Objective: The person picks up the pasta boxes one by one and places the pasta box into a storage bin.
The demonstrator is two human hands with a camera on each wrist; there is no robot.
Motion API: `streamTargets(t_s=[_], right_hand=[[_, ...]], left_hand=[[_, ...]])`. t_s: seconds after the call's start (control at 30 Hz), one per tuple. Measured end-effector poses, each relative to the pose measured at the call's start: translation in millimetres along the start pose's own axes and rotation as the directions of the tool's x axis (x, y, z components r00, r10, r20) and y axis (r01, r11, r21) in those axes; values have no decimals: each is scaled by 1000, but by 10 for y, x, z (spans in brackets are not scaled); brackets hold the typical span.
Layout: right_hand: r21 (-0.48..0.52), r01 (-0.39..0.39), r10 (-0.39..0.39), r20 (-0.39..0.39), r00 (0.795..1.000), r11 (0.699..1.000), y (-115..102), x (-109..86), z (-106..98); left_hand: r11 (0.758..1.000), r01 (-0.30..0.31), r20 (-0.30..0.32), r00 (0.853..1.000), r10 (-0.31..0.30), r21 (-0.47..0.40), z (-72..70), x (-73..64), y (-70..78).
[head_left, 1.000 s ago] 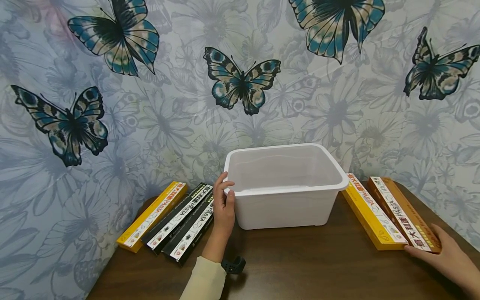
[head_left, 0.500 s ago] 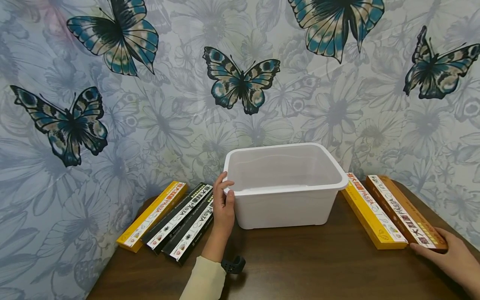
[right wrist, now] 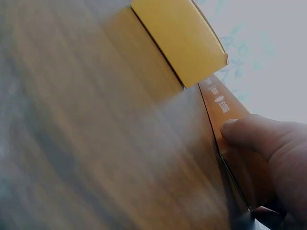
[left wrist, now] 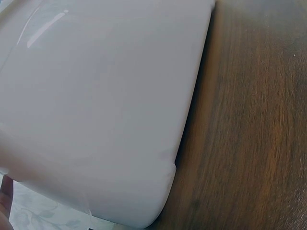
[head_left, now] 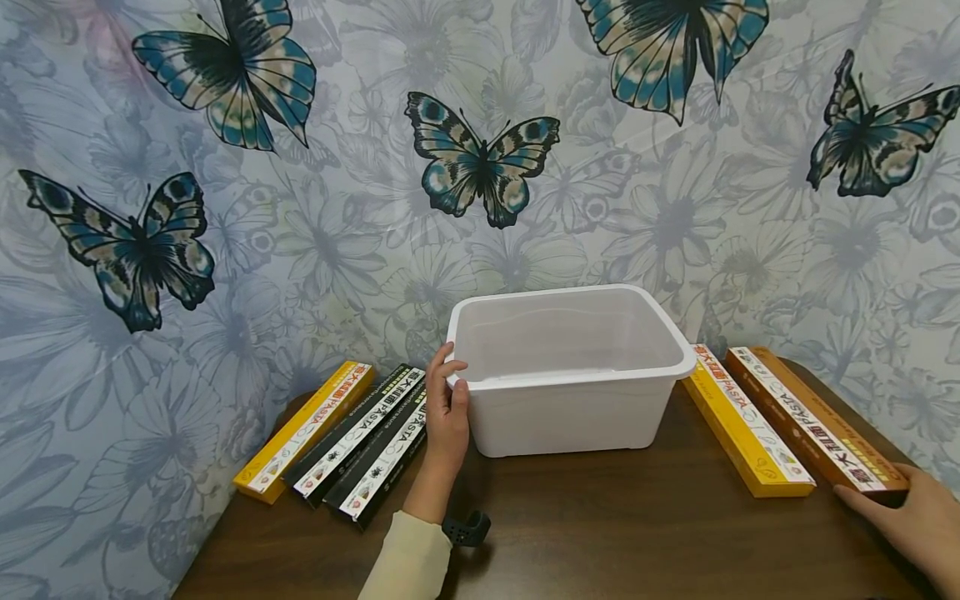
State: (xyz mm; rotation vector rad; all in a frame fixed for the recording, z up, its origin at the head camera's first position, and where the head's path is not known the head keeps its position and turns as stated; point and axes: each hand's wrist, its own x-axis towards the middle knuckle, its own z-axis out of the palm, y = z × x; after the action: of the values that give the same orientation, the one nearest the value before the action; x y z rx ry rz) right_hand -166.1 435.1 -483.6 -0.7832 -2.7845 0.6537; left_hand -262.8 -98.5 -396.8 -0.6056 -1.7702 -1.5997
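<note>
My left hand (head_left: 447,425) grips the left front corner of a white plastic bin (head_left: 570,421), fingers at its rim. In the left wrist view the bin's smooth wall (left wrist: 105,105) fills much of the picture, with a bit of a finger at the lower left. At the right, my right hand (head_left: 911,512) holds the near end of a brown-orange pasta box (head_left: 832,425). Its thumb (right wrist: 240,133) presses the box's side in the right wrist view; the other fingers are mostly hidden. Beside that box lies a yellow pasta box (head_left: 742,425), apart from it at the near end.
Left of the bin, another yellow pasta box (head_left: 303,433) and two black pasta boxes (head_left: 356,437) (head_left: 386,458) lie slanted on the brown wooden table (head_left: 600,525). A wall with butterfly pattern (head_left: 337,250) rises right behind the table.
My right hand has moved right with the near end of the brown-orange box, while its far end has shifted slightly left. The gap to the yellow box has widened. My left hand stays put.
</note>
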Motion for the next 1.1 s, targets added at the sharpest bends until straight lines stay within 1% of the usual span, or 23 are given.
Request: streamTargets(t_s=[0.1, 0.2, 0.3, 0.33, 0.4, 0.5, 0.53, 0.63, 0.67, 0.73, 0.8, 0.87, 0.9, 0.93, 0.97, 1.0, 1.03, 1.07, 1.1], right_hand=[[22, -45, 45, 5, 999, 999, -20, -14, -4], [69, -68, 68, -2, 998, 995, -39, -29, -9], [150, -84, 87, -14, 996, 985, -53, -48, -17], [183, -103, 107, -10, 994, 978, -61, -57, -19], [261, -132, 138, -5, 990, 956, -90, -73, -26], [355, -200, 209, 14, 978, 913, -139, -96, -43], [389, -218, 227, 22, 974, 895, -149, -98, -42], [480, -243, 268, 16, 963, 843, -151, -65, -25], [514, -245, 280, 10, 960, 822, -143, -46, -10], [597, -243, 302, 0, 953, 764, -130, -13, 27], [661, -231, 318, -12, 948, 714, -121, 16, 55], [714, -211, 321, -21, 947, 667, -115, 29, 81], [732, -197, 322, -32, 946, 653, -112, 35, 92], [773, -175, 313, -33, 949, 610, -101, 46, 99], [815, -148, 301, -34, 953, 560, -89, 56, 106], [856, -114, 285, -40, 958, 504, -73, 65, 113], [895, -80, 269, -47, 962, 440, -58, 72, 118], [929, -47, 252, -51, 966, 368, -45, 82, 119], [958, -17, 237, -53, 970, 285, -38, 89, 118]], left_hand=[[1000, 2, 3, 1000, -2, -7, 3, -2, 8], [1000, 8, 5, 1000, -8, -10, -2, -12, 11], [1000, 14, 9, 1000, -14, -16, -4, -17, 9], [1000, 16, 11, 1000, -15, -20, -5, -17, 7], [1000, 15, 12, 1000, -14, -23, -6, -16, -1], [1000, 9, 10, 1000, -9, -19, -5, -11, -10], [1000, 5, 8, 1000, -5, -19, -3, -9, -11], [1000, -1, 3, 1000, 2, -16, 1, -5, -11], [1000, -3, 1, 1000, 3, -14, 3, -4, -9], [1000, -6, 2, 1000, 6, -12, 3, -3, -5], [1000, -1, 5, 1000, 1, -7, 2, 0, 0], [1000, 0, 7, 1000, 0, -6, 2, 2, 6], [1000, 1, 8, 1000, -1, -7, 1, 2, 7], [1000, 3, 8, 1000, -3, -6, 0, 3, 9], [1000, 3, 7, 1000, -3, -5, -2, 2, 8], [1000, 1, 7, 1000, -1, -5, -4, 2, 4], [1000, 4, 8, 1000, -4, -4, -6, -1, 2], [1000, 7, 9, 1000, -7, -2, -8, -4, -3], [1000, 8, 9, 1000, -8, 0, -11, -6, -8]])
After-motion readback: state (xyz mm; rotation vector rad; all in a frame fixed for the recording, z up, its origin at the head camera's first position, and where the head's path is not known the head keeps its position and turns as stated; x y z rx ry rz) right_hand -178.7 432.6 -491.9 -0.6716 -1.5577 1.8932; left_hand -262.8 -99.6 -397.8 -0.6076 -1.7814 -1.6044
